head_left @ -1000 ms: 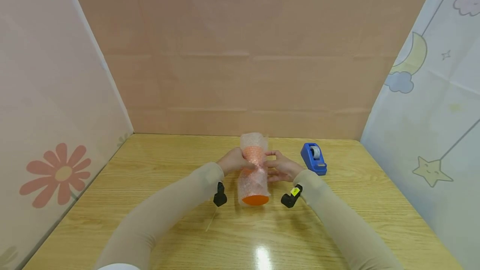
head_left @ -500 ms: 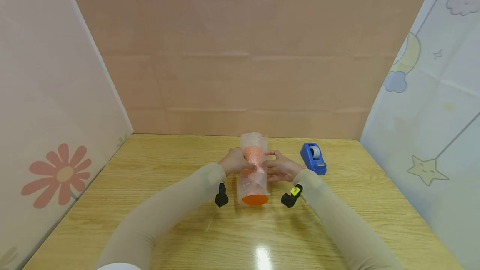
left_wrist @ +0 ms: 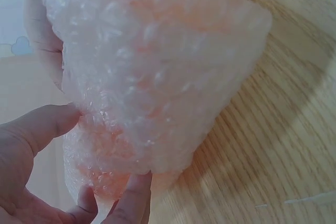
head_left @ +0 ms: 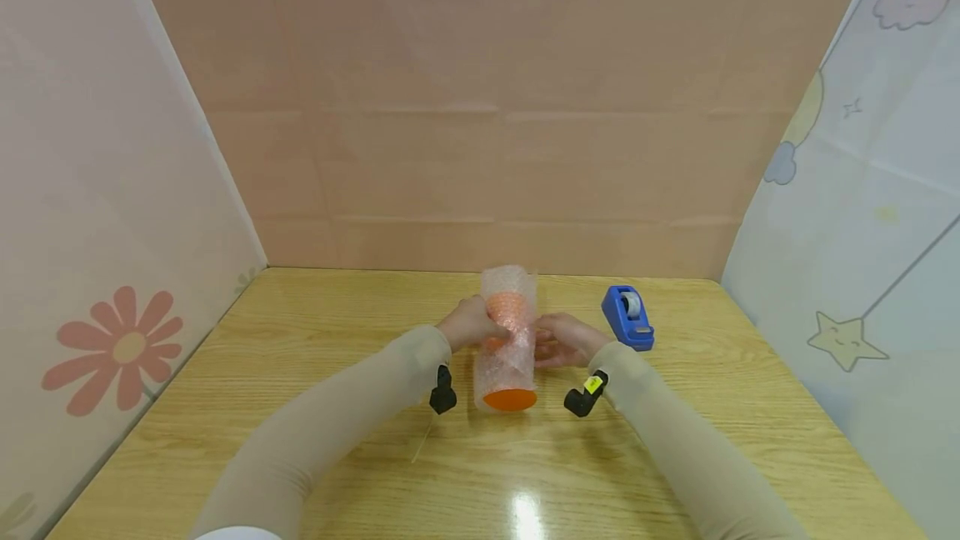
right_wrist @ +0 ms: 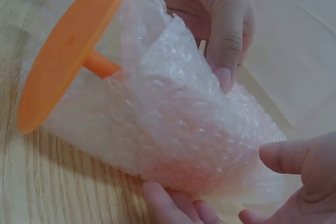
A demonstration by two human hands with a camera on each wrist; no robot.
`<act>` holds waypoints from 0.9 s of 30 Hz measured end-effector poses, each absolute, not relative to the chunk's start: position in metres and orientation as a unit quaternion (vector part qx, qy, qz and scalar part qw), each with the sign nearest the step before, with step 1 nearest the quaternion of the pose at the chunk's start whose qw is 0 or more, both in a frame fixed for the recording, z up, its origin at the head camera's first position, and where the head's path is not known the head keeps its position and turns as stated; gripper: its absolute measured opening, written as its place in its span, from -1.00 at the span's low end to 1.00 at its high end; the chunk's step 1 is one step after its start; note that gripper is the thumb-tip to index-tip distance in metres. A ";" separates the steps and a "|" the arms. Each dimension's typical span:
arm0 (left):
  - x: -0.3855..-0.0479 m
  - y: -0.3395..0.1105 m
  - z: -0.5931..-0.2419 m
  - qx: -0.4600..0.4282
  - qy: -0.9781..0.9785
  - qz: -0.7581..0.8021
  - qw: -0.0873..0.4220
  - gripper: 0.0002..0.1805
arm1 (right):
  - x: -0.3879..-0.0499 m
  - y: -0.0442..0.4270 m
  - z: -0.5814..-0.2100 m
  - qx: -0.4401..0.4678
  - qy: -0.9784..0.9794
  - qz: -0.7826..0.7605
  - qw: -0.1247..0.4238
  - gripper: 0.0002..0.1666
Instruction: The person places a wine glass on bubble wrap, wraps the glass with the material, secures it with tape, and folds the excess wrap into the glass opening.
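Should handle light and squashy; cup the bubble-wrapped bundle (head_left: 504, 369) mid-length. Gripped by the curled left hand (head_left: 468, 322), loosely flanked by the part-open right hand (head_left: 567, 338), perhaps touching.

Head view, downward; 2 wrist close-ups share bubble wrap (left_wrist: 147, 77).

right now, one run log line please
left hand: holds bubble wrap | right hand: at wrap's right side | orange disc: shows at near end | blue tape dispenser: on table, right
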State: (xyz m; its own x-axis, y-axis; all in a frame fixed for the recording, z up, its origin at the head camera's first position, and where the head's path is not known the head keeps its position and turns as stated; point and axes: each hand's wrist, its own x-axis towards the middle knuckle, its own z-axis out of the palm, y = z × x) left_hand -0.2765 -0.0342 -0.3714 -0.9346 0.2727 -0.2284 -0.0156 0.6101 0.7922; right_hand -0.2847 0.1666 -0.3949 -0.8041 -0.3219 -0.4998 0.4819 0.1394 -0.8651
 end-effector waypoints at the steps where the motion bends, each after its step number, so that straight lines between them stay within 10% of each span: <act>1: -0.276 -0.034 -0.371 0.073 0.882 0.435 0.165 -0.61 | -0.285 0.167 -0.396 0.051 0.691 -0.651 0.311 -0.42; 27: -0.278 -0.039 -0.376 0.087 0.835 0.505 0.199 -0.50 | -0.288 0.167 -0.396 0.051 0.669 -0.667 0.323 -0.33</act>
State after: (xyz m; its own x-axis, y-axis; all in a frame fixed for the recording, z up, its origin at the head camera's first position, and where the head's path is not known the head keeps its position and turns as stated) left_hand -0.2778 -0.0391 -0.3760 -0.9057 0.3463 -0.2446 -0.0561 0.4741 0.8787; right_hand -0.2881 0.1675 -0.3959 -0.7857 -0.3634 -0.5007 0.4995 0.1051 -0.8599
